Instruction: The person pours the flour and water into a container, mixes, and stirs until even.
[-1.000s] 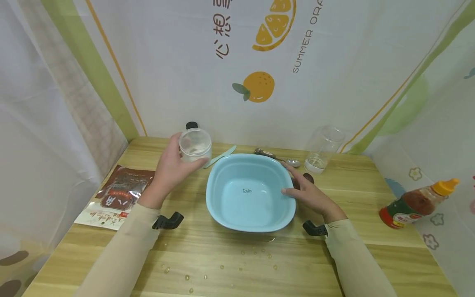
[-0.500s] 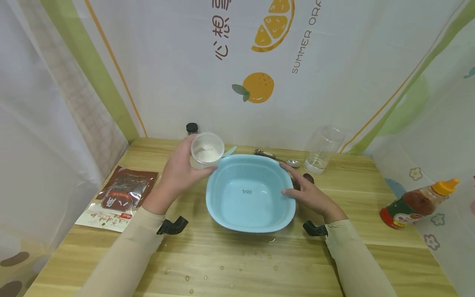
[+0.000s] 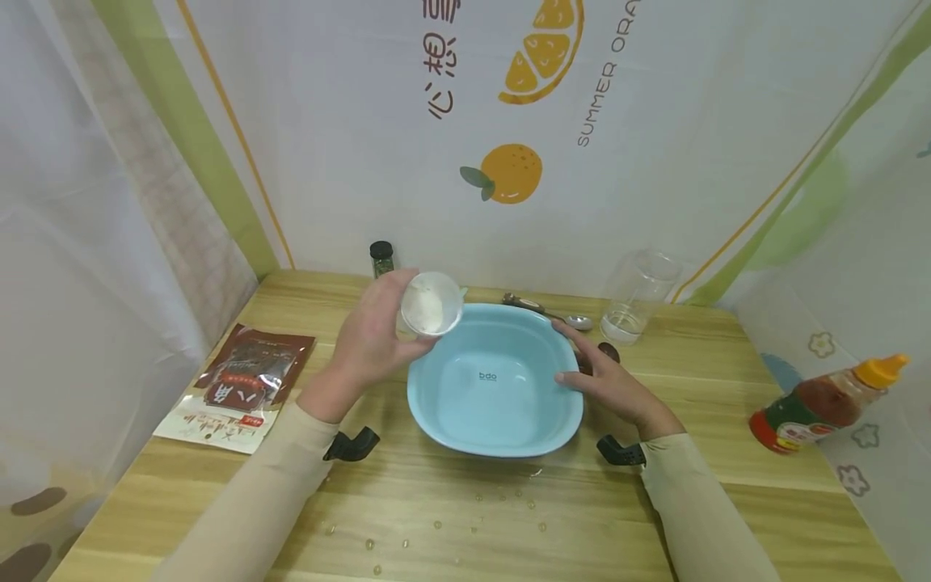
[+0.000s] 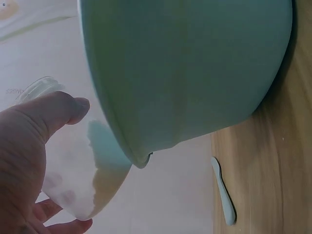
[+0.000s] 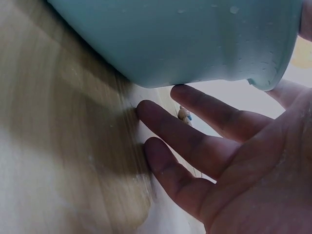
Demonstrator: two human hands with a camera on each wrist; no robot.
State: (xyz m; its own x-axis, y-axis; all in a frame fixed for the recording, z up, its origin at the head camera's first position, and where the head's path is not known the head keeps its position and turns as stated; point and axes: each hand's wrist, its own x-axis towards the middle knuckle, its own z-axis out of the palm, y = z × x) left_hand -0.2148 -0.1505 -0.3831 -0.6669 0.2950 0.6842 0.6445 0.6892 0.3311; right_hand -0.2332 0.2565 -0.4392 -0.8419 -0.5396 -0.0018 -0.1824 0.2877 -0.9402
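My left hand (image 3: 372,338) grips a clear plastic jar (image 3: 433,304) of white powder. The jar is raised, with its open mouth tilted over the back-left rim of a light-blue basin (image 3: 494,420). In the left wrist view, powder (image 4: 103,156) is banked along the jar's lower side, right by the basin's rim. My right hand (image 3: 612,385) holds the basin's right rim, thumb over the inside. The right wrist view has the other fingers (image 5: 195,141) spread along the outer wall (image 5: 185,44). No powder shows in the basin, which bears a "bdo" mark.
Behind the basin are a spoon (image 3: 578,322), a pale-green knife (image 4: 224,192) and a black-capped spice jar (image 3: 381,257). A glass (image 3: 638,299) holds a little clear liquid. A seasoning packet (image 3: 236,388) lies left; a sauce bottle (image 3: 822,404) stands right. Water drops dot the front table (image 3: 567,550).
My left hand has brought the jar rightward to the basin's rim and tipped its mouth further toward the basin. My right hand has stayed on the rim.
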